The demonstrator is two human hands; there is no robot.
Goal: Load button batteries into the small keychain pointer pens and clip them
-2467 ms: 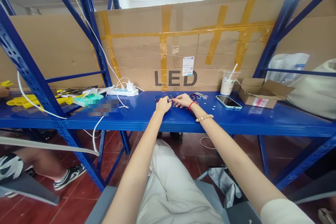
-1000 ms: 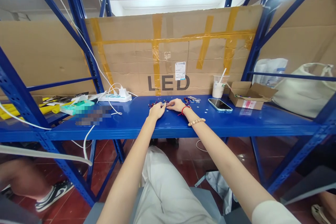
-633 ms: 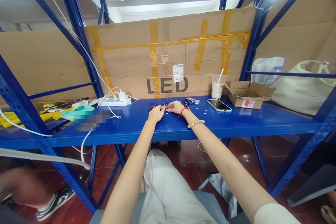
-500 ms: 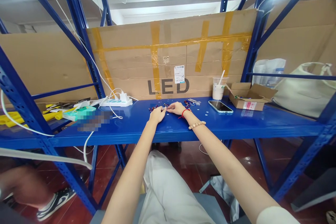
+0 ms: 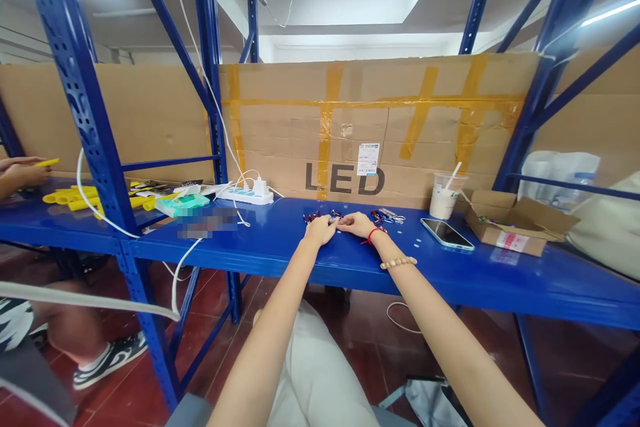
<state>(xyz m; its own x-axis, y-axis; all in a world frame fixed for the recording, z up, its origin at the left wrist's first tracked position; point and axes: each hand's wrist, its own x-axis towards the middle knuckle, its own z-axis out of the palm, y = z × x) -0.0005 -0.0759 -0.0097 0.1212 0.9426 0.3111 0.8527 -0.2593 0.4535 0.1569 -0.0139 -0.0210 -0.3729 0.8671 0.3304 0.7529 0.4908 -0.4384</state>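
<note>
My left hand (image 5: 321,231) and my right hand (image 5: 355,223) meet above the blue metal bench (image 5: 280,247), fingertips nearly touching. Both are closed in a pinch; what sits between the fingers is too small to make out. Just behind my left hand lie small dark red and blue shiny pieces (image 5: 311,217). Another little dark shiny piece (image 5: 336,213) is beyond the fingertips. To the right of my right hand is a loose heap of small metal clip-like pieces (image 5: 388,216), red, blue and silver. Their exact kind is unclear.
Rightward stand a phone (image 5: 447,234), a drink cup with a straw (image 5: 443,196) and an open cardboard box (image 5: 515,220). A white power strip (image 5: 247,195) with cables is at left, near yellow items (image 5: 75,197). Another person's hands (image 5: 23,173) appear far left.
The view has turned left, so everything sits further right and another person's hands come into view. My two hands stay pinched together at the same place on the bench.
</note>
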